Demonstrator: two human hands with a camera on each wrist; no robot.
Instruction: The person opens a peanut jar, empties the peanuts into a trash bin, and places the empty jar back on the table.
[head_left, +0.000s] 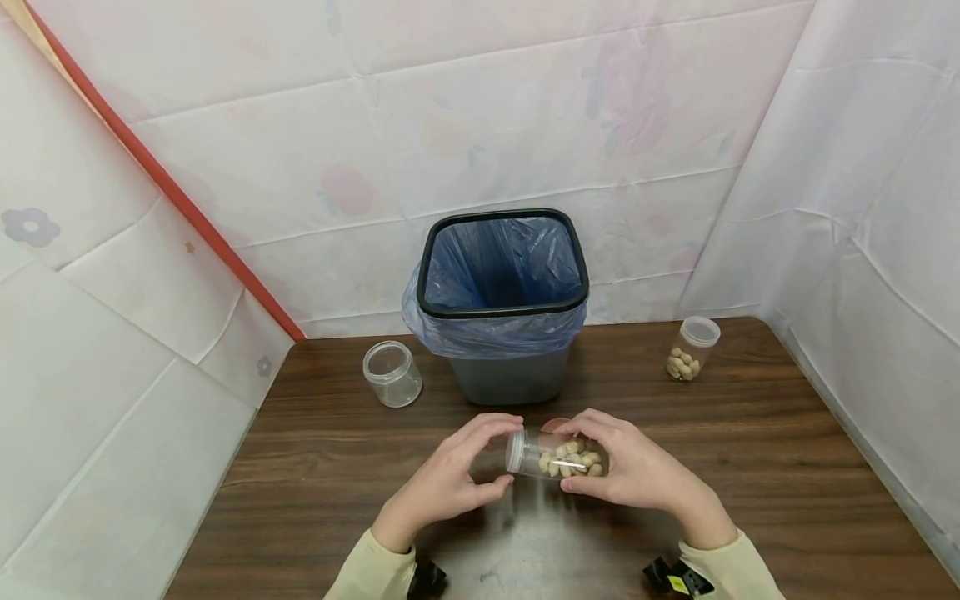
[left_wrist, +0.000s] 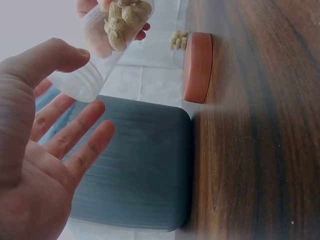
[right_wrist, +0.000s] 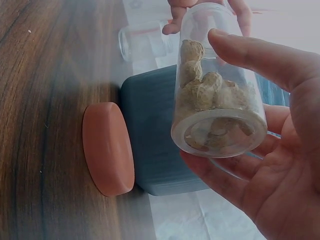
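My right hand [head_left: 637,467] grips a clear jar [right_wrist: 217,95] of peanuts [head_left: 573,458], thumb on one side and fingers on the other. The jar lies tilted nearly sideways above the table, its base toward the right hand. Around its translucent, ribbed mouth end [head_left: 515,452], my left hand [head_left: 453,471] is spread, thumb below and fingers above in the head view, fingertips right at the edge. Behind the jar, a terracotta-coloured round disc [left_wrist: 197,67] rests on the table, mostly hidden in the head view but plain in both wrist views.
A grey bin [head_left: 510,379] lined with a blue bag [head_left: 495,333] stands at the back middle of the wooden table [head_left: 300,500]. Left of it is an open clear jar [head_left: 393,375]. A second peanut jar [head_left: 692,348] with a whitish lid stands at back right. Cloth-covered walls enclose the table.
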